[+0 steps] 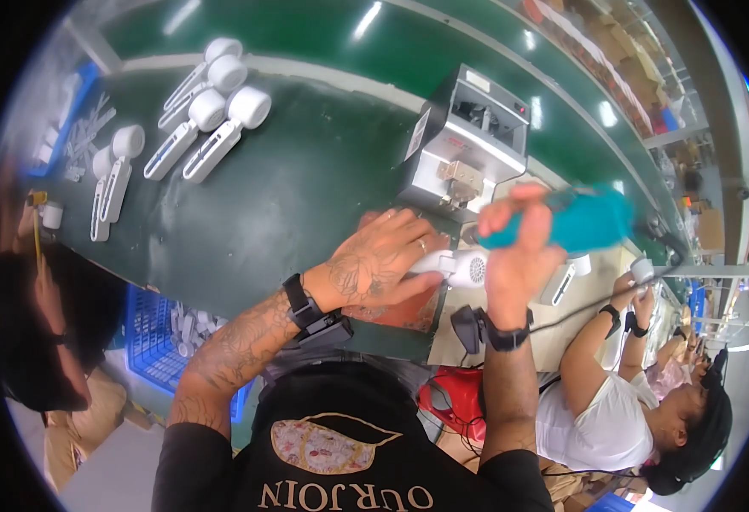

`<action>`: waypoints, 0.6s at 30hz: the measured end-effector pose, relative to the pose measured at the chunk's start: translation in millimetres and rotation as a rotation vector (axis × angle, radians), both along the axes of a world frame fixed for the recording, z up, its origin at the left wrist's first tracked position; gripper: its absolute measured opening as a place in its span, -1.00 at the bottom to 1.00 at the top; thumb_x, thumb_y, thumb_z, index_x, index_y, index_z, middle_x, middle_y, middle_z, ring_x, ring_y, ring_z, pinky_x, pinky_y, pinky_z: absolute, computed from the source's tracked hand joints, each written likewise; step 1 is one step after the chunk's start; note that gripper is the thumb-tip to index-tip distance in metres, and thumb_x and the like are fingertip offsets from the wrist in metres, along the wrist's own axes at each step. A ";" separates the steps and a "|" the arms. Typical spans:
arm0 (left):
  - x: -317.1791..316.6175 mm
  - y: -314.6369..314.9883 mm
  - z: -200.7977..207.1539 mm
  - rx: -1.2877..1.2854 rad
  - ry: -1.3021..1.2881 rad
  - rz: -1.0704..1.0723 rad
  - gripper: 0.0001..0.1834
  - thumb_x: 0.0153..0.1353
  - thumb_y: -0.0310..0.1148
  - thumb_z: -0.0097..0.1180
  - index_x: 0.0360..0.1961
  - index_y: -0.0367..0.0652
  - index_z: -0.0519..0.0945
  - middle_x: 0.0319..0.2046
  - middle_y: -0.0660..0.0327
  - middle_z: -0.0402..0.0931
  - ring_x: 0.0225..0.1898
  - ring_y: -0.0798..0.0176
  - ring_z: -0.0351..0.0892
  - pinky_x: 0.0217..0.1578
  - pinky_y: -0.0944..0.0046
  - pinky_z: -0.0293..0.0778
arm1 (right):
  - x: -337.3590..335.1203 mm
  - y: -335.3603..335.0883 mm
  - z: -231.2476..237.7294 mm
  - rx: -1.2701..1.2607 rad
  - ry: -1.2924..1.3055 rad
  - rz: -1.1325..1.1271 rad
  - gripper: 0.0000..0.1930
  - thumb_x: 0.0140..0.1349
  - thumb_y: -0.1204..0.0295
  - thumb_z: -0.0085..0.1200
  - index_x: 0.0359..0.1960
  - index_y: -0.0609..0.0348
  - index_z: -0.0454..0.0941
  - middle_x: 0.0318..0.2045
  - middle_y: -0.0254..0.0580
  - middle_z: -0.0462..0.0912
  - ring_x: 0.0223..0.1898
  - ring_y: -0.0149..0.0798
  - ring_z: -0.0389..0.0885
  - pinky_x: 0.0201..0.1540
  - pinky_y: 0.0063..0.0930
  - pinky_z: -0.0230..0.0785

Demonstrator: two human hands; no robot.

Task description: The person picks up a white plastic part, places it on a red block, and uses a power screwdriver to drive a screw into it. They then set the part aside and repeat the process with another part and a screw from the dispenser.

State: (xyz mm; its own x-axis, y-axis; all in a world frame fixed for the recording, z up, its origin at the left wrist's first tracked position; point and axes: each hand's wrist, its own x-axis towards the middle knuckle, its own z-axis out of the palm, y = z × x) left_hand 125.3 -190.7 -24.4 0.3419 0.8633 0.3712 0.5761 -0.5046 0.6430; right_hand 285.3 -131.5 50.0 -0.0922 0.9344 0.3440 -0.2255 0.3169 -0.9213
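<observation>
Stretching across the view, the green table [323, 213] carried several white round-headed units [221, 141] at its upper left. The blue basket [142, 328], below the table's left edge, contained a loose heap of white parts [188, 331]. The grey machine [467, 154] stood beyond the hands, toward the table's far side. A blue bin [84, 92] at the upper left held pale parts, too small to identify. The teal tool [592, 220], blurred, lay in the right hand [524, 252], whose fingers were wrapped around its left portion; its long axis ran roughly left to right, with a cord at the right end. The white device [462, 268] lay between the two hands, near the table's front edge. The left hand [379, 260] was closed on it, thumb on the near side and fingers on the far side, so that its head protruded beyond the fingertips. That grilled head pointed rightward; the visible long axis ran roughly left to right, the remainder hidden beneath the palm.
</observation>
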 end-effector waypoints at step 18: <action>5.8 2.1 1.6 0.071 -0.006 -0.024 -0.62 0.22 -0.26 0.23 0.03 -0.15 0.58 -0.11 0.19 0.50 -0.06 0.08 0.43 -0.01 0.09 0.39 | 28.2 -41.3 -20.4 0.022 -0.060 0.031 -0.54 0.41 0.05 0.12 -0.15 0.27 0.38 -0.56 -0.20 0.43 -0.56 -0.29 0.43 -0.45 -0.36 0.33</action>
State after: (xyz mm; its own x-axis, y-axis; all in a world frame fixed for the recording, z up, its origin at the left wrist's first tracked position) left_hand 131.1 -188.7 -22.8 0.3603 0.8262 0.4332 0.5596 -0.5629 0.6083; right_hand 313.5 -172.8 29.6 -0.1418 0.9230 0.3577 -0.1802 0.3313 -0.9262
